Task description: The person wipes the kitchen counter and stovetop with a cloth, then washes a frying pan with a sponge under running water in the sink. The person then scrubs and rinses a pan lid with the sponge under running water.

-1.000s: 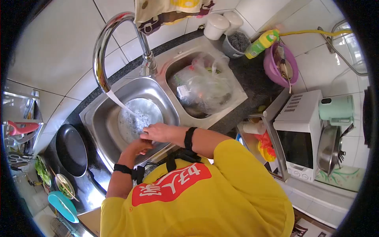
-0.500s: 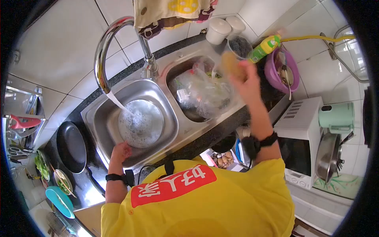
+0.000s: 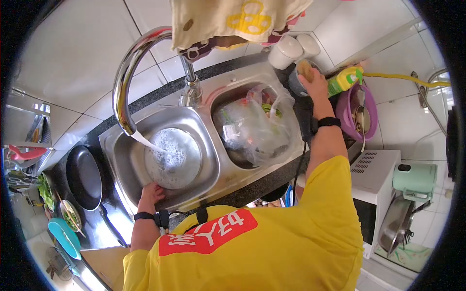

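My right hand [image 3: 318, 86] grips a tan scrubber [image 3: 305, 69], possibly a sponge or loofah, at the mouth of a grey container [image 3: 297, 83]. At the near edge of the left sink basin [image 3: 206, 143] rests my left hand [image 3: 154, 192], its fingers loosely apart and holding nothing. Just beyond those fingers a round bowl [image 3: 156, 177] of bubbly water sits in the basin. Water runs into it from the chrome faucet [image 3: 127, 123].
A clear plastic bag [image 3: 264, 133] of produce fills much of the right basin. Nearby stand white canisters [image 3: 285, 52], a yellow-green bottle [image 3: 343, 81] and a purple basin [image 3: 343, 114]. On the left lie a black frying pan [image 3: 83, 177] and a teal container [image 3: 64, 237].
My right hand has moved the tan scrubber to the grey container's mouth. My left hand stays near the bowl, and the view has shifted slightly.
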Demonstrator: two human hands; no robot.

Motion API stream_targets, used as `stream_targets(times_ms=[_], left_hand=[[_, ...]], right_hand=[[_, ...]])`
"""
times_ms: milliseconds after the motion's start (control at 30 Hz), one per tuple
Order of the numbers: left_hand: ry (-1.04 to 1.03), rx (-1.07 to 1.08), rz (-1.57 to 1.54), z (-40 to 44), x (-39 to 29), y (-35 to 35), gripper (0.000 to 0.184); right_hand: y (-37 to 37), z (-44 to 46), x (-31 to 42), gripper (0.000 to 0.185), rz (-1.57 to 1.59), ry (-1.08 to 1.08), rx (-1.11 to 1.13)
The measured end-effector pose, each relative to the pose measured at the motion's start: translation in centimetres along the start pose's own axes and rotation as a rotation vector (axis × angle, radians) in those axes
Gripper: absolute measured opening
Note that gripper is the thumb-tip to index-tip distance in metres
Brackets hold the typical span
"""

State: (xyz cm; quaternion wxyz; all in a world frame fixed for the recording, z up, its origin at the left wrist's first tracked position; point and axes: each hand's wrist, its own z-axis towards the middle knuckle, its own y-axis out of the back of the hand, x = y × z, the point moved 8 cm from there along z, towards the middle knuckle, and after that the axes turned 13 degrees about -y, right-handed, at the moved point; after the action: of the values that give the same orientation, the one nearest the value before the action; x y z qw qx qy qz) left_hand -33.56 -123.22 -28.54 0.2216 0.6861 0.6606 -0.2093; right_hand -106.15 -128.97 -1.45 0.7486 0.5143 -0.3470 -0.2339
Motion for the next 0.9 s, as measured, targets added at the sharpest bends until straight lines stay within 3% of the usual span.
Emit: stream_targets(times_ms=[133,200,233,267,300,400,433,500,633,767,900], left_hand=[[0.01,0.059,0.004,2.2,1.2,0.1,0.037],[-0.088,0.145,0.038,2.0,0.9,0.3,0.032],[-0.167,0.193,0.059,1.2,0.3,0.1,0.031],[-0.108,0.109,0.095,0.1,-0.6,-0.5,0.025],[-0.199,0.099,0.019,-2.5,-2.5,-1.4,0.027],[-0.077,0.069,-0.051,-0.4,-0.2,-0.3,0.028],[-0.095,0.152,-0.031,0.8,0.2,-0.4,0.027],[-0.011,0.094,0.083,-0.5,-1.2,-1.1,0.027],[-0.084,-0.052,-0.127,4.2,1.1,0.8,0.03],[-0.205,-0.04,-0.223,1.8,-1.6,0.1,0.027],[-0.404,-0.046,-0.241,-3.2,-6.7,-0.7,0.027]], right_hand=[[0.8,-0.5,-0.4,0.065,-0.036,0.096,-0.067],[3.9,-1.0,0.3,0.065,-0.026,0.174,-0.278],[5.6,-1.6,0.9,0.063,0.131,0.207,-0.309],[7.5,-2.7,2.0,0.061,0.295,0.233,-0.326],[9.2,-4.2,3.7,0.053,0.401,0.206,-0.259],[13.3,-10.9,9.7,0.034,0.912,0.151,-0.011],[13.6,-13.2,11.6,0.034,0.928,0.158,0.02],[13.0,-17.6,15.3,0.029,1.048,0.242,0.273],[7.9,-27.0,22.2,0.029,0.897,0.398,0.714],[-0.4,-34.7,24.4,0.027,0.806,0.248,1.19],[-4.7,-38.0,24.5,0.028,0.756,0.32,1.241]])
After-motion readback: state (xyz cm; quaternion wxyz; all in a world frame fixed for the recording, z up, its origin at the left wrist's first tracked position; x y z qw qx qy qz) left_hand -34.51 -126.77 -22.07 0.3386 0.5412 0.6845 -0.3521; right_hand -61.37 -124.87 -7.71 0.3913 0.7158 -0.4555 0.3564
